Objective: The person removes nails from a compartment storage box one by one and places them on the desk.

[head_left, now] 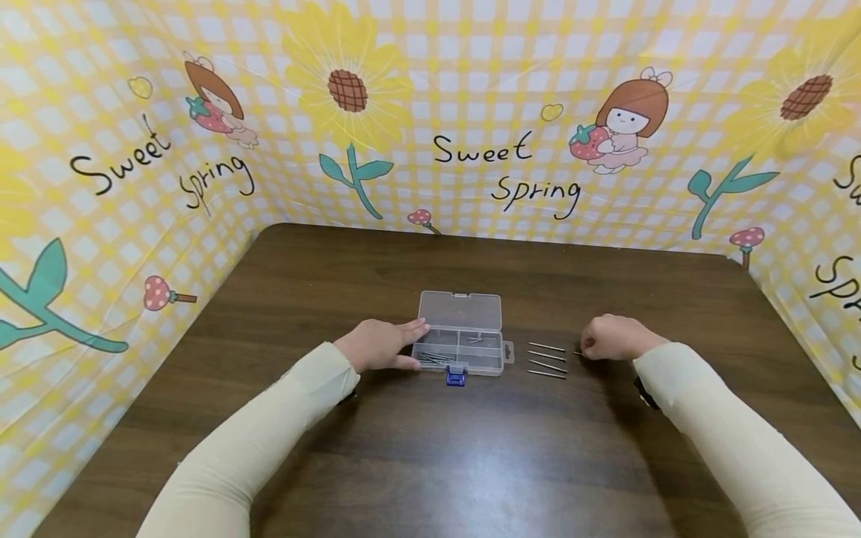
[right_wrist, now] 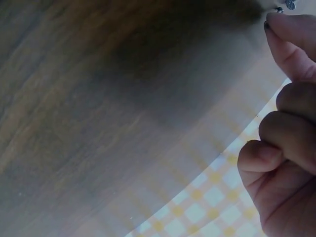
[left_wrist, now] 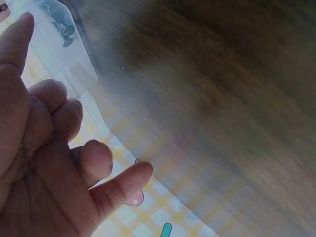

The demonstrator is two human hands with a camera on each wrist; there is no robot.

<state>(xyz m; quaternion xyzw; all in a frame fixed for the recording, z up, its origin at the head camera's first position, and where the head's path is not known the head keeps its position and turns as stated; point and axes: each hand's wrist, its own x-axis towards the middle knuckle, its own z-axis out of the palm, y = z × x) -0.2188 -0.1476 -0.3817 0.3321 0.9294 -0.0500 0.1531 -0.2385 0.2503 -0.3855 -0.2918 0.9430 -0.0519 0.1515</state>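
Note:
A clear plastic box (head_left: 480, 371) with its lid (head_left: 460, 311) raised stands mid-table. My left hand (head_left: 379, 344) rests at its left side, thumb by the front corner and fingers extended along the back edge. Several nails (head_left: 434, 358) lie in the front left compartment, and a few short ones (head_left: 475, 340) in the back right. To the right of the box, several long nails (head_left: 548, 365) form a loose column of near-parallel rows. Beyond them my right hand (head_left: 617, 338) pinches a nail (head_left: 578, 353) between thumb and forefinger, its other fingers curled; most of that nail is hidden.
A blue latch (head_left: 456, 377) hangs at the box's front, and a clear hanging tab (head_left: 509, 352) sticks out on its right. The brown wooden table (head_left: 430, 456) is bordered at the back and sides by a yellow checked cloth (head_left: 471, 82).

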